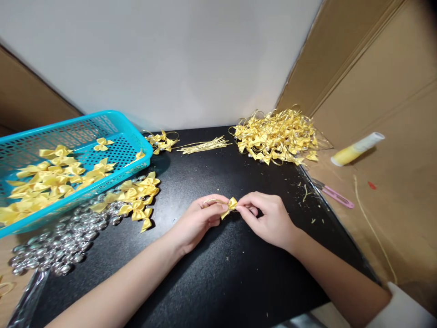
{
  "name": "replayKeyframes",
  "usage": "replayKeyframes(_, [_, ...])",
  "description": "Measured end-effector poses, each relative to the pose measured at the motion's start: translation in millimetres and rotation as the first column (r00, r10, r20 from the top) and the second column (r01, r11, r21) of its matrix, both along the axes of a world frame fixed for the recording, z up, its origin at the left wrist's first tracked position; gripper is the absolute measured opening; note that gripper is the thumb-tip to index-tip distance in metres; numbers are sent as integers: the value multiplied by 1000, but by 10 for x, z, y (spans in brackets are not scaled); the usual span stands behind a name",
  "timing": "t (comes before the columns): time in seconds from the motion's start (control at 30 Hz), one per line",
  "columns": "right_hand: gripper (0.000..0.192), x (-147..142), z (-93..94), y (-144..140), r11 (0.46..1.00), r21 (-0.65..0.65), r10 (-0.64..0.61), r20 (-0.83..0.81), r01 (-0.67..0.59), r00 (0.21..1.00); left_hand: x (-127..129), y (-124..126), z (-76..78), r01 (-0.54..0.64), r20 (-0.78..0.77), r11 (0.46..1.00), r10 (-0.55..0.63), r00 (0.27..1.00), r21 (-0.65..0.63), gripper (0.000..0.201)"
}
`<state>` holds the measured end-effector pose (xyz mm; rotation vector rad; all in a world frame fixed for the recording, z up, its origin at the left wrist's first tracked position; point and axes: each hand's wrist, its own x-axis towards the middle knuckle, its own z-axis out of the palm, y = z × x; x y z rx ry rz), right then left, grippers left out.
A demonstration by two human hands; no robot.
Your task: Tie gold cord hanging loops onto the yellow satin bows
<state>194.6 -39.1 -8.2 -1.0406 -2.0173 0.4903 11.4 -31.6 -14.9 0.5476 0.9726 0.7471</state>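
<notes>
Both hands meet at the centre of the frame, low over the black worktop [218, 282]. The left hand [201, 221] and the right hand [269, 218] together pinch one small yellow bow [231, 206], which sits between their fingertips just above the worktop surface. The left hand is closed narrow on the bow's left side; a thin gold loop [213, 201] arches over its fingers. The right hand is closed narrow on the bow's right side, thumb and forefinger pressed together.

Left of the frame: a turquoise mesh basket [133, 136] rests tilted at the worktop edge and contains loose yellow bows. Just below its lower rim lies a spread of silver beads [64, 241]. Beside the beads, toward the centre, lies a small cluster of yellow bows [136, 200].

Upper centre: a bundle of gold cord pieces [205, 145] lies flat, with a few finished bows [162, 142] just to its left. Upper right: a large heap of bows with gold loops [276, 136] lies at the worktop corner.

Right of the frame, off the black surface on brown cardboard [392, 218]: a yellow-and-white tube [357, 149] lies on its side, and pink-handled snips [332, 194] lie near the worktop edge. A thin yellow cord [372, 228] trails across the cardboard.
</notes>
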Motion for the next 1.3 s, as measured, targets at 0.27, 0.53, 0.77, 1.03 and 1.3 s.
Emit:
replayKeyframes(0.27, [13,-7,-7,-11,997,-80,-22,-45,19,999,-10,14,-29,31,54,999,-33,998,37,23])
replayKeyframes(0.53, [13,19,-25,-7,986,-167,-24,-64,13,998,-20,14,-30,53,110,998,-58,992,44,20])
replayKeyframes(0.77, [12,14,-26,-13,985,-170,-19,-79,6,997,-23,28,-45,61,108,998,-64,992,26,23])
replayKeyframes(1.03, [13,17,-4,0,995,-99,7,-27,-10,1000,-12,12,-31,51,71,998,-52,996,24,20])
replayKeyframes(1.3, [15,13,10,-9,998,-61,6,6,-5,1000,-4,5,-24,38,35,998,-39,999,52,15])
